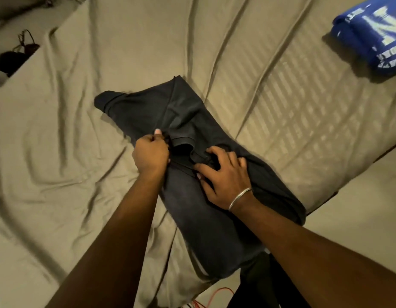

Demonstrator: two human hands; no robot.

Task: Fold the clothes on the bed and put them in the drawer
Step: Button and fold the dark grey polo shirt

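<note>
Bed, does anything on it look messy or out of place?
Mostly the beige sheet, heavily creased. The dark shirt lies askew, bunched at the collar under both hands. The blue garment is already folded.

The folded blue garment [370, 34] bears large pale lettering (too cut off and blurred to read).

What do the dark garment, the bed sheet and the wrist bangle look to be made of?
Dark garment: soft matte knit, likely cotton jersey; it drapes limply. Bed sheet: smooth woven fabric with slight sheen, creased in long ridges. Bangle: thin metal, silvery, with a bright glint.
</note>
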